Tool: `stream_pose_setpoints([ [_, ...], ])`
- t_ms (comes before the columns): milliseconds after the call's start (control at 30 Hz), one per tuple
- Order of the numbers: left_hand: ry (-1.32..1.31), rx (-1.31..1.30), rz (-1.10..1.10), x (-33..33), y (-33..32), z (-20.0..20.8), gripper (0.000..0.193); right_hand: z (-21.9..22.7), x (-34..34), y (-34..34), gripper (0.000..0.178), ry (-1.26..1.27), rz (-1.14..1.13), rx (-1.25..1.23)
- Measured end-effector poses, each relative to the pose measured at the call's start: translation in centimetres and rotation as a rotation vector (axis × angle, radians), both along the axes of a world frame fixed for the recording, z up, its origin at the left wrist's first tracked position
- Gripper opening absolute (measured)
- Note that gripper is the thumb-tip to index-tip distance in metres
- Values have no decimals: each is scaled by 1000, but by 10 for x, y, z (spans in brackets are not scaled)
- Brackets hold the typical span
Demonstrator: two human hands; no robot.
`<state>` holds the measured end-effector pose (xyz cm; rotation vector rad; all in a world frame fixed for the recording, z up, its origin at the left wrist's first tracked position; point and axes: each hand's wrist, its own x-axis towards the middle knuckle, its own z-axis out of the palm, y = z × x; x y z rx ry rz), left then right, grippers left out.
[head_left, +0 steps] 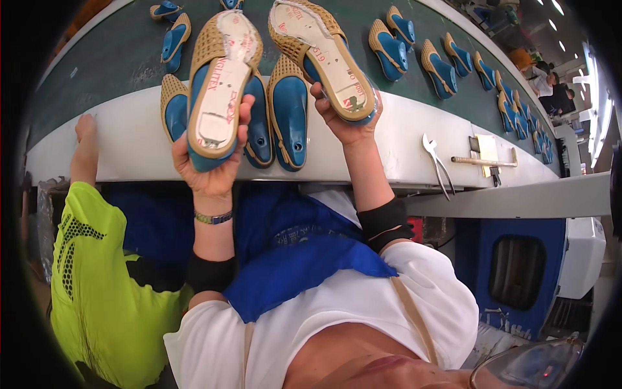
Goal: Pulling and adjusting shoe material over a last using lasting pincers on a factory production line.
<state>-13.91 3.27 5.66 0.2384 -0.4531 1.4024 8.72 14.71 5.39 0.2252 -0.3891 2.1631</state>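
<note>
My left hand grips the heel end of a woven tan shoe on a blue last, its pale insole facing up. In my right hand is a matching shoe, held at the heel with the insole also up and the toe pointing away. Both are raised above the white table edge. Beneath and between them stand more woven shoes, including one right-side-up shoe on its blue last. Another shoe sits left of my left hand, partly hidden.
A green conveyor belt carries many shoes on blue lasts, such as one shoe. Pincers and a hammer lie at right on the white ledge. At left, a person in a yellow-green shirt rests a hand there.
</note>
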Motion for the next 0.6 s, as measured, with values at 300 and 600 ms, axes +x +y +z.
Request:
stream_pose_setpoints([
  [300, -101, 5, -74, 37, -4, -5, 96, -11, 25, -23, 83, 39, 21, 32],
  [600, -140, 84, -84, 49, -5, -10, 88, -19, 35, -23, 72, 8, 17, 33],
])
